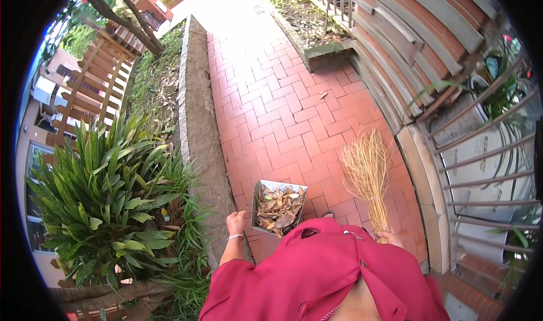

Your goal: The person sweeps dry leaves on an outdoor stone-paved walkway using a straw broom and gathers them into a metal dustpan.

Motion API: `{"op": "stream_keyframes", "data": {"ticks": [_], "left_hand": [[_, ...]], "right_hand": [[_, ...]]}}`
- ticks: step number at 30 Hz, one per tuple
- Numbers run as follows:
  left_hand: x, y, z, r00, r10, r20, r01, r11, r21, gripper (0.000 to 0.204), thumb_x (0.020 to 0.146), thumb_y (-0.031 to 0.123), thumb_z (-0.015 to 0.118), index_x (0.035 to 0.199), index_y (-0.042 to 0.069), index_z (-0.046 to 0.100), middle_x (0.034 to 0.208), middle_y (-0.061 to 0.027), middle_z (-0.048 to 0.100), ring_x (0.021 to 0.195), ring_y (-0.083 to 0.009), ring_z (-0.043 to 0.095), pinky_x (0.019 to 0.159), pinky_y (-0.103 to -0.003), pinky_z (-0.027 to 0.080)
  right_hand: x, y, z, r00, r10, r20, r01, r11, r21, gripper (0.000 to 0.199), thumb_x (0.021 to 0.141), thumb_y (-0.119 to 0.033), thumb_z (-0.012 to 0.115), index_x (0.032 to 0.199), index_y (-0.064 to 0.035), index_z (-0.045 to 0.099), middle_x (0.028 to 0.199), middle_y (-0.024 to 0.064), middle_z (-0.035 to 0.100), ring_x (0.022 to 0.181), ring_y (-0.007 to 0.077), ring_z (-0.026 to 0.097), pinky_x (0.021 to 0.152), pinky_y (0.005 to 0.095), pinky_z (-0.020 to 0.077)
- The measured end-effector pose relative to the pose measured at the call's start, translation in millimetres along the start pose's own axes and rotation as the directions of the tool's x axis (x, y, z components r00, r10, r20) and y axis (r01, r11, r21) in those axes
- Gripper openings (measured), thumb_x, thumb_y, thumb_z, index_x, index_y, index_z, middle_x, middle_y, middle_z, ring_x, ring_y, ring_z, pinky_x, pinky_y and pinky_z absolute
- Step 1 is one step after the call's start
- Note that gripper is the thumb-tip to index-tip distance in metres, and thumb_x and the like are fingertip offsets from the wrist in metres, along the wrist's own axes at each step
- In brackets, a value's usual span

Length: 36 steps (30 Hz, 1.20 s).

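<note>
My left hand [236, 223], with a pale band on its wrist, is closed on a thin handle at the side of a grey metal dustpan [284, 184]. Dry brown and yellowish leaves [279, 209] fill the pan, which is just in front of my body. At the lower right, my right hand [390, 238] grips the bound stalks of a straw broom [369, 165]. Its bristles fan out away from me over the red bricks, well apart from the dustpan.
A red brick path [271, 117] runs ahead, with one dry leaf [323, 95] on it. Left are a low stone curb [196, 95], a bushy green plant [107, 196] and a wooden fence [90, 83]. Right stand a slatted wall [413, 27] and metal railings [492, 177].
</note>
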<state>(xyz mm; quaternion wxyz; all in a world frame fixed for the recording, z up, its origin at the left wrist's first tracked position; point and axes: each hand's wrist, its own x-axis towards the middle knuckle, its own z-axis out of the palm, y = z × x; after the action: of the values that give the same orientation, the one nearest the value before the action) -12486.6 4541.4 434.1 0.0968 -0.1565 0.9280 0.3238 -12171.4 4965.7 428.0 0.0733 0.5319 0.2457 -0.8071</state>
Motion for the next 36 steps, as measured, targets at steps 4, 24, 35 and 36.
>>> {"op": "stream_keyframes", "data": {"ticks": [4,24,35,36], "left_hand": [[24,15,10,0.998,-0.046,-0.033,0.047,0.998,0.036,0.032,0.062,0.028,0.058,0.059,-0.004,0.055,0.051,-0.0160,0.051,0.048,-0.0232,0.049,0.051,-0.036,0.040],[214,211,103,0.994,0.038,0.099,-0.063,0.963,0.263,0.041,0.068,0.033,0.060,0.056,-0.005,0.048,0.047,-0.0084,0.041,0.048,-0.0122,0.038,0.046,-0.033,0.034],[346,271,233,0.903,0.040,0.427,-0.250,0.859,0.447,0.040,0.070,0.038,0.055,0.071,-0.002,0.057,0.073,-0.0216,0.057,0.075,-0.0348,0.055,0.067,-0.041,0.043],[354,278,240,0.872,-0.046,0.488,-0.220,0.852,0.474,0.040,0.070,0.040,0.053,0.077,0.001,0.058,0.081,-0.0202,0.058,0.082,-0.0340,0.055,0.071,-0.041,0.043]], "right_hand": [[7,-43,14,0.994,-0.108,0.007,0.108,0.981,-0.160,0.053,0.067,0.005,0.055,0.110,-0.0101,0.028,0.082,0.0116,0.051,0.061,0.0189,0.054,0.052,0.0312,0.0481],[91,-269,93,0.978,-0.198,0.059,0.201,0.846,-0.494,0.071,0.064,-0.004,0.064,0.124,-0.0040,0.027,0.095,0.0067,0.050,0.077,0.0126,0.051,0.064,0.0277,0.0438],[183,-355,177,0.928,-0.363,-0.089,0.085,0.437,-0.895,0.078,0.065,0.004,0.049,0.132,-0.0105,0.014,0.091,0.0100,0.053,0.080,0.0174,0.053,0.068,0.0288,0.0442],[197,-364,183,0.937,-0.339,-0.084,0.040,0.344,-0.938,0.078,0.065,0.003,0.050,0.132,-0.0103,0.013,0.091,0.0135,0.054,0.081,0.0207,0.054,0.069,0.0307,0.0442]]}}
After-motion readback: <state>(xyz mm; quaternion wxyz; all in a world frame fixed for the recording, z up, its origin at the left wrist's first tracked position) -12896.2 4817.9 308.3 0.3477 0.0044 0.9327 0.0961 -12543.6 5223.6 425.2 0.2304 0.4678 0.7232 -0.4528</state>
